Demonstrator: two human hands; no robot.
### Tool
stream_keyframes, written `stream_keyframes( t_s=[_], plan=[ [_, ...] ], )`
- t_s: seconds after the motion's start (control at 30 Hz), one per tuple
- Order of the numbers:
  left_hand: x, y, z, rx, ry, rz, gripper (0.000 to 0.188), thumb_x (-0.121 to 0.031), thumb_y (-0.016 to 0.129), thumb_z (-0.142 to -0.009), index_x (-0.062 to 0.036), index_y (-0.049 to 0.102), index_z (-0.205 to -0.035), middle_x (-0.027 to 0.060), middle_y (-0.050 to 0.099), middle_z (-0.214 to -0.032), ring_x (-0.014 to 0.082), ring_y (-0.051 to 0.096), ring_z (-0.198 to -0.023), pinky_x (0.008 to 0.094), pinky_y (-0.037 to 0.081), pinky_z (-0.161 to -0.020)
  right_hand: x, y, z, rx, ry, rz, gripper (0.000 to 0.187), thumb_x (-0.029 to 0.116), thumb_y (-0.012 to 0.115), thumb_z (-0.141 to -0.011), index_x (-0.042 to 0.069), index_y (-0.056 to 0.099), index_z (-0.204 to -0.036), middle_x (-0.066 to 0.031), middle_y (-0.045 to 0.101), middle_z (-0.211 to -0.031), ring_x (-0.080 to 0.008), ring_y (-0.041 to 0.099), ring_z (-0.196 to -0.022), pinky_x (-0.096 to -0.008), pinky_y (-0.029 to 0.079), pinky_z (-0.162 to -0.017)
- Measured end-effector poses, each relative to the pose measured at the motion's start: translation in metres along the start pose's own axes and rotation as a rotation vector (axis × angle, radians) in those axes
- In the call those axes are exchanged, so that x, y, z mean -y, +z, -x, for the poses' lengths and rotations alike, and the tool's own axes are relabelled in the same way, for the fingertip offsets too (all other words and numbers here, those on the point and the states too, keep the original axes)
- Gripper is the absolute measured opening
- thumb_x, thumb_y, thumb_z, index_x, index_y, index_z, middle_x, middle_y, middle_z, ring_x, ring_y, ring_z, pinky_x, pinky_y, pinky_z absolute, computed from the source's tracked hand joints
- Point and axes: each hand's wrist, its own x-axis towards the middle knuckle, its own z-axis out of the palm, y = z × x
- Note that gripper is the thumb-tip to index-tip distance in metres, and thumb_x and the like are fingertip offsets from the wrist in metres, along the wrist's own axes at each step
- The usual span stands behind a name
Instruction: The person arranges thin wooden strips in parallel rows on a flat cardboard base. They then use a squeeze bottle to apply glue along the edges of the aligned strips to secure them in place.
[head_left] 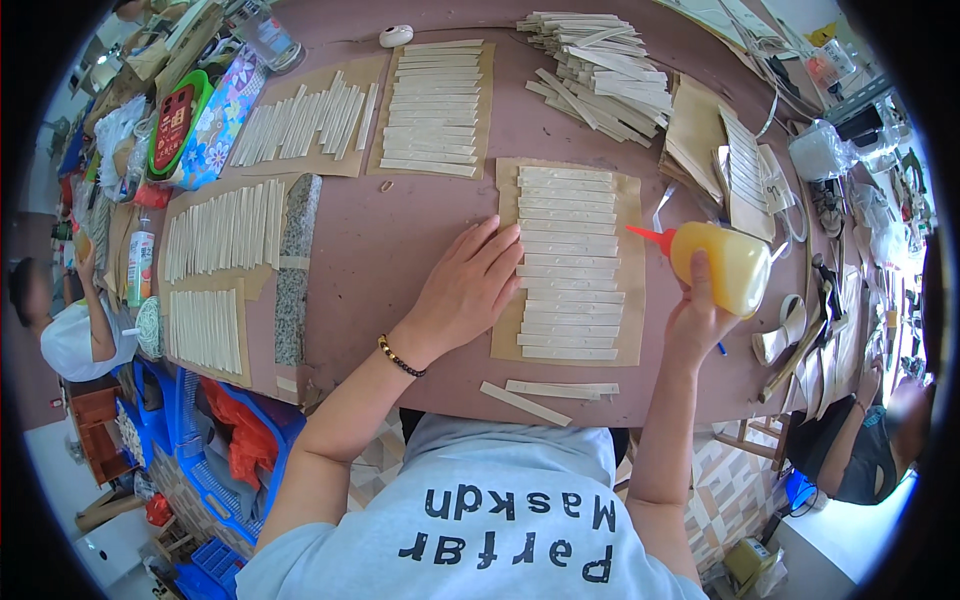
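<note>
My right hand [697,318] grips a squeeze glue bottle [725,268] filled with something yellow. The bottle lies tilted in the air, its red nozzle pointing left over the right edge of a brown cardboard sheet [508,345]. A column of pale strips [568,262] lies on that sheet, side by side. My left hand [470,285] rests flat with fingers stretched out, the fingertips at the sheet's left edge beside the strips. Loose strips [525,403] lie by the table's near edge, below the sheet.
A heap of strips [610,75] sits at the far right. Other strip-covered sheets [435,105] spread over the left. A speckled stone slab [296,270] stands beside them. Brown sheets [690,135] are stacked at right. Other people [85,335] sit to either side.
</note>
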Motion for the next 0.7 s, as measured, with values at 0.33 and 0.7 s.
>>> stream_keyframes(
  t_s=[0.33,0.7],
  plan=[
    [-0.006,-0.001,0.009,-0.03,0.027,0.057,0.038,-0.019,0.069,-0.093,-0.0011,0.06,-0.125,0.0147,0.056,-0.14,0.0338,0.051,-0.134,0.0464,0.043,-0.113,0.007,0.013,0.018,0.066,0.106,-0.21,0.045,0.007,0.071,-0.095,-0.002,0.052,-0.135,-0.02,0.064,-0.13,-0.0281,0.067,-0.114,-0.042,0.062,-0.092],
    [-0.005,0.004,0.008,-0.03,0.027,0.017,0.036,-0.021,0.068,-0.092,-0.0031,0.061,-0.123,0.012,0.057,-0.138,0.0303,0.052,-0.133,0.048,0.041,-0.114,0.003,0.061,0.043,0.276,0.105,-0.04,0.045,0.01,0.082,-0.087,-0.002,0.063,-0.126,-0.011,0.069,-0.123,-0.0192,0.065,-0.111,-0.034,0.051,-0.098]
  ],
)
